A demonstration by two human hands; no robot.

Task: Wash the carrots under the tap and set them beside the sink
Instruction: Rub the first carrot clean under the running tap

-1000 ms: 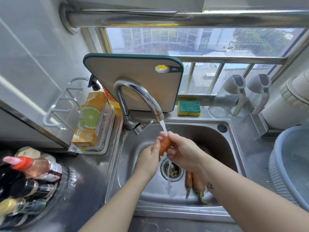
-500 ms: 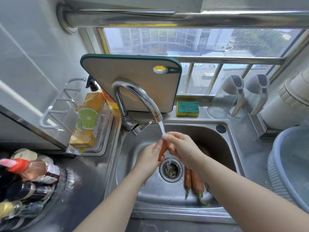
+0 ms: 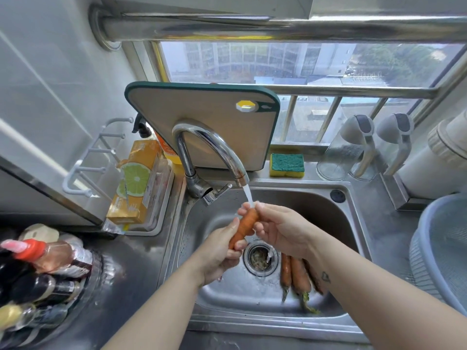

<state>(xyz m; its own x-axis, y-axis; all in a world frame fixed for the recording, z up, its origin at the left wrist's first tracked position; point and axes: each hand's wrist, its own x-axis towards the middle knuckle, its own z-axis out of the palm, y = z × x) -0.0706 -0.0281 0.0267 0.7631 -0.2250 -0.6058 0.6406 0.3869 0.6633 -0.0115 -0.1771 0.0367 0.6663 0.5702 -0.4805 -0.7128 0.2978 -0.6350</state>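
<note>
A carrot is held over the sink, under the stream from the tap. Its lower end is gripped by the curled fingers of the left hand; its upper end is pinched by the right hand. More carrots are laid in the sink beside the drain.

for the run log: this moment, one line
rinsing | left hand grips carrot | right hand holds its top | tap running | more carrots in sink
</note>
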